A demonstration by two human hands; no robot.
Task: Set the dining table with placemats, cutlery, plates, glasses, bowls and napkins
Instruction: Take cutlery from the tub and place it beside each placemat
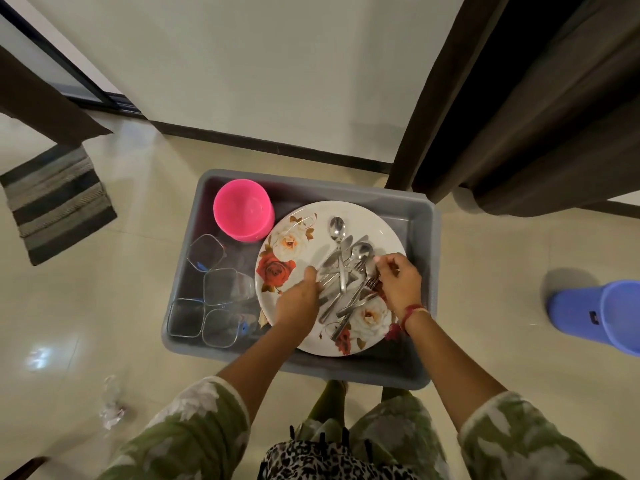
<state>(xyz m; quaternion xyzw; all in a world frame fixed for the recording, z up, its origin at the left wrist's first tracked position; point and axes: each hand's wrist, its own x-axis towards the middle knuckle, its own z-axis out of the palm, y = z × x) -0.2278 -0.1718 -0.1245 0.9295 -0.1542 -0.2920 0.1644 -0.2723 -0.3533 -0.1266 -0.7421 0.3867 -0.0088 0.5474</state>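
Observation:
A grey plastic tub (420, 216) stands on the floor in front of me. Inside it lies a white plate with rose prints (294, 244), carrying a loose pile of steel cutlery (346, 271): spoons, forks and knives. My left hand (299, 299) reaches into the pile from the left, its fingers curled around some handles. My right hand (398, 280) comes in from the right and pinches a piece near the fork tines. Pink bowls (242, 209) are stacked at the tub's far left. Several square glass tumblers (214, 292) stand along its left side.
A striped mat (55, 199) lies on the tiled floor to the left. A blue plastic stool (602, 313) is on the right. Dark curtains (519, 98) hang at the right, above the tub's far corner. Crumpled wrapper (110, 403) lies at the lower left.

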